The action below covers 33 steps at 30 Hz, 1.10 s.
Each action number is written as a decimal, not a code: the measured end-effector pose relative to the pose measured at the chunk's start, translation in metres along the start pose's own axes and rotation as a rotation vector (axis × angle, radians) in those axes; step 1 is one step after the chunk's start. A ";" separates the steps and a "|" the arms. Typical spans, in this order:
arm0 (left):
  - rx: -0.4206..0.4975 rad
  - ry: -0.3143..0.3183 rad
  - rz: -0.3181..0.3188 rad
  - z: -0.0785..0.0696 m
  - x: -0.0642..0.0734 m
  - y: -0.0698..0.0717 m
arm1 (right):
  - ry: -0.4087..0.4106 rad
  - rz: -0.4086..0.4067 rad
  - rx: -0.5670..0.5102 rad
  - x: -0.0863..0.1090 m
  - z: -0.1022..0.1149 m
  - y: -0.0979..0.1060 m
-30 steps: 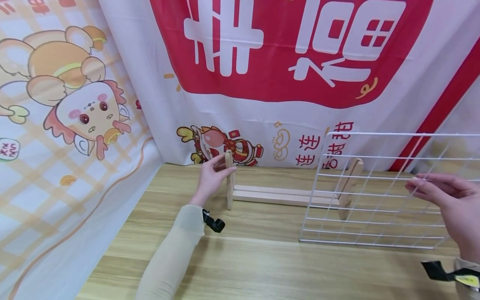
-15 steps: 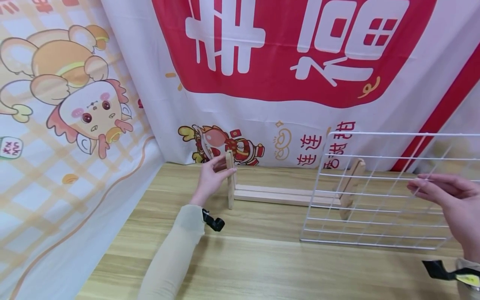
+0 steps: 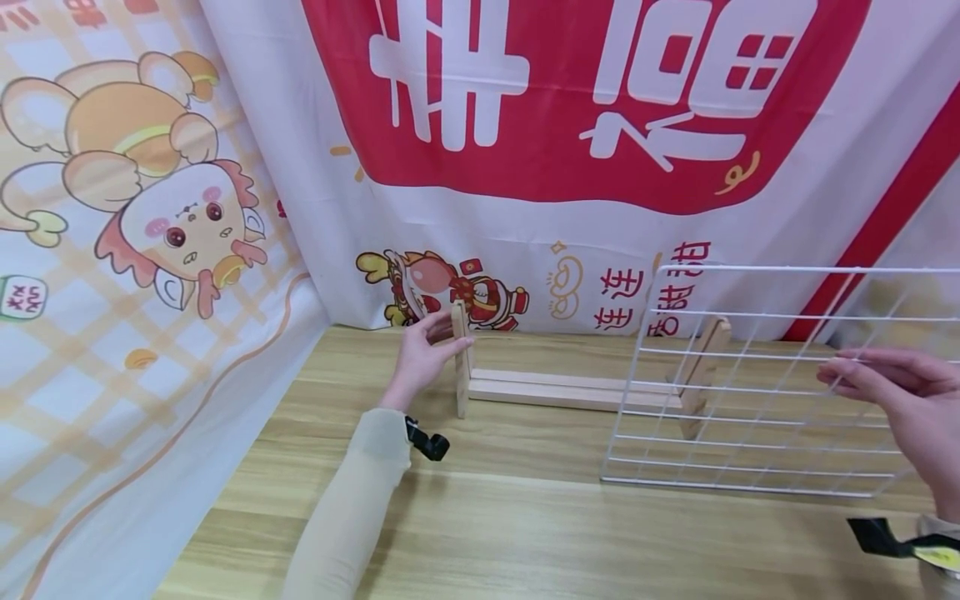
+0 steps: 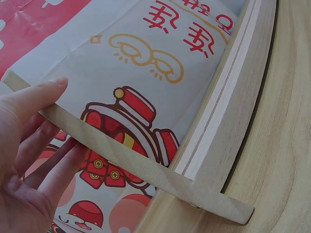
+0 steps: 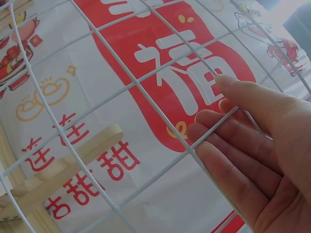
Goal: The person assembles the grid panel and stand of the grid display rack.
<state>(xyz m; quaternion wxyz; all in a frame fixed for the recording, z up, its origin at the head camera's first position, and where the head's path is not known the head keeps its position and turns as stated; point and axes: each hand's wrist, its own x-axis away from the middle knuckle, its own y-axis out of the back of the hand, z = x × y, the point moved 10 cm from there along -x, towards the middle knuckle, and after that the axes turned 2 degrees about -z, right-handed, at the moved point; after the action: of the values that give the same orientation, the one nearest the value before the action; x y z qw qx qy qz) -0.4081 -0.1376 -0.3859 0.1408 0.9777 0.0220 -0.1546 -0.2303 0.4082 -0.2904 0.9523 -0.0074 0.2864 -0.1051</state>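
Note:
A pale wooden stand (image 3: 570, 394) rests on the table near the back, with an upright at each end of a low grooved crossbar (image 4: 228, 111). My left hand (image 3: 418, 357) grips the top part of its left upright (image 4: 121, 150), thumb on the near side and fingers behind. On the right, my right hand (image 3: 911, 408) pinches a white wire grid panel (image 3: 750, 267) between thumb and fingers. The panel stands tilted in front of the stand's right end. Through its wires (image 5: 136, 81) the right upright (image 5: 63, 167) shows in the right wrist view.
Printed cloth with red and white characters (image 3: 585, 108) hangs behind the wood-grain table (image 3: 525, 533). A second cloth with a cartoon animal (image 3: 172, 225) covers the left side. Black straps with small mounts (image 3: 427, 442) sit on both wrists.

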 end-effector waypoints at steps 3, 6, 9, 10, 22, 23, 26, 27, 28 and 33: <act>-0.005 0.002 -0.005 0.001 0.000 0.000 | 0.016 -0.006 -0.014 0.000 0.001 -0.001; -0.001 0.006 -0.004 0.001 0.000 0.000 | 0.030 -0.015 -0.008 0.000 0.001 0.000; 0.004 0.007 -0.001 0.001 0.000 -0.001 | 0.034 -0.025 0.005 0.001 0.000 0.001; 0.007 0.005 0.001 0.001 0.000 -0.001 | 0.030 -0.032 0.008 0.002 -0.001 0.002; 0.010 0.007 -0.001 0.001 0.000 -0.001 | 0.024 -0.050 0.003 0.001 -0.002 0.003; 0.011 0.011 0.000 0.001 0.000 -0.001 | 0.028 -0.046 -0.015 0.000 -0.002 0.002; 0.017 0.022 0.000 0.002 -0.001 -0.001 | 0.033 -0.033 -0.032 -0.003 -0.002 0.001; 0.020 0.026 0.000 0.002 -0.001 -0.001 | 0.034 -0.026 -0.023 -0.004 -0.002 0.000; 0.024 0.028 0.002 0.002 -0.001 -0.001 | 0.038 -0.023 -0.014 -0.005 -0.002 0.000; 0.038 0.030 0.014 0.002 -0.001 -0.002 | 0.002 -0.023 0.045 -0.008 -0.006 -0.001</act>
<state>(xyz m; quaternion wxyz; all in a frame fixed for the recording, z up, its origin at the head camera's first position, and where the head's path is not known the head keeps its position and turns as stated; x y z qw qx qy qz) -0.4096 -0.1358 -0.3880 0.1228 0.9825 0.0144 -0.1391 -0.2401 0.4094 -0.2913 0.9507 0.0110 0.2848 -0.1227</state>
